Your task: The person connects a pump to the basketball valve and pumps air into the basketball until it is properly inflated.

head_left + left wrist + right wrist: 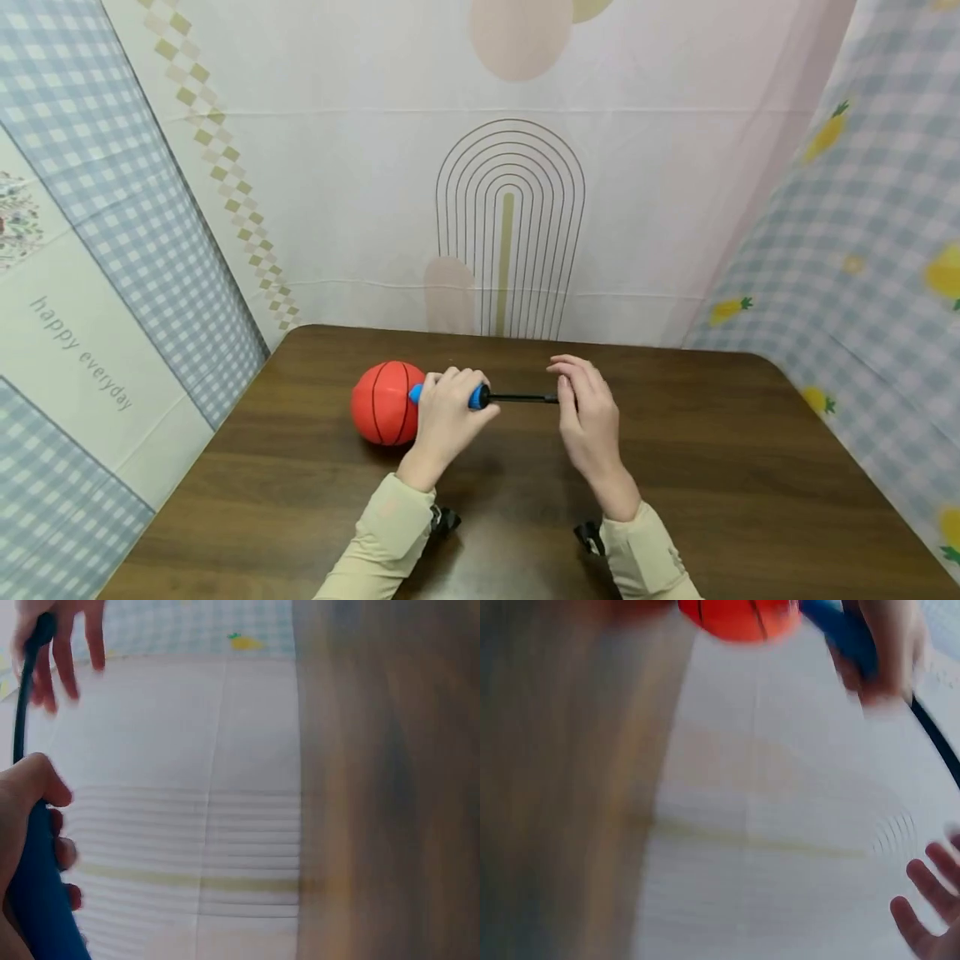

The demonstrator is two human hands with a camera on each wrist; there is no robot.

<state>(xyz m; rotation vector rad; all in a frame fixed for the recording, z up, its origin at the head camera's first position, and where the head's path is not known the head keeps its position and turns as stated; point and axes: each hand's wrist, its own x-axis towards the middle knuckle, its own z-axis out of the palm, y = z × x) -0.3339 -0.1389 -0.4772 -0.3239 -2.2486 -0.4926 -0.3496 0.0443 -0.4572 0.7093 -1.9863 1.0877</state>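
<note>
My left hand (448, 417) grips the blue barrel of a ball pump (477, 397) above the table. Out of the barrel a black rod (521, 398) reaches sideways toward my right hand (592, 417). The rod's dark end (43, 628) lies right at the right palm in the left wrist view. Fairly straight, spread fingers (930, 891) of that hand show in the right wrist view, not wrapped around the rod. Beside the left hand a red ball (381, 404) with black basketball lines sits on the table; the pump's blue tip overlaps its right side.
The brown wooden table (510, 492) runs back to a pale patterned cloth (360, 208). Checked cloths hang along the left (105, 167) and right (825, 242) sides. Black straps with cameras sit at both wrists, under light sleeves (390, 525).
</note>
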